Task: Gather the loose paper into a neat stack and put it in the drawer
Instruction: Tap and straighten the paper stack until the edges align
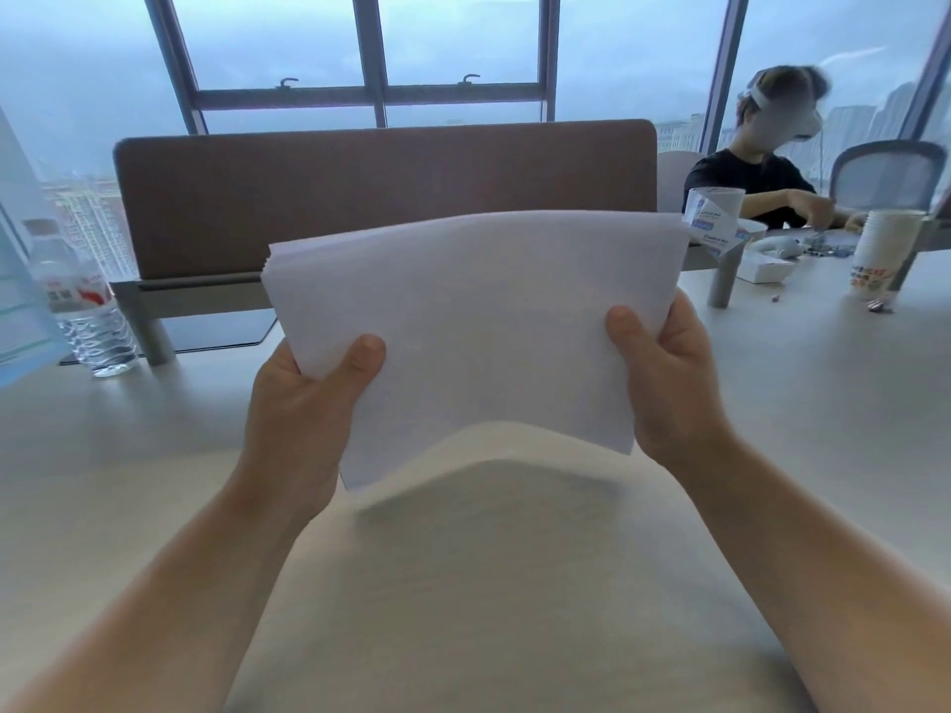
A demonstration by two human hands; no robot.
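A stack of white paper sheets [478, 321] is held up in the air above the pale table [489, 584], with its lower edge bowed upward. My left hand [303, 409] grips the stack's left side, thumb on the front. My right hand [669, 383] grips the right side the same way. The sheet edges at the upper left look roughly aligned. No drawer is in view.
A brown desk divider [381, 193] stands behind the paper. A water bottle [85, 306] is at the left. At the right, paper cups [882, 254], a box [715, 218] and small items lie near a seated person [756, 167]. Windows fill the background.
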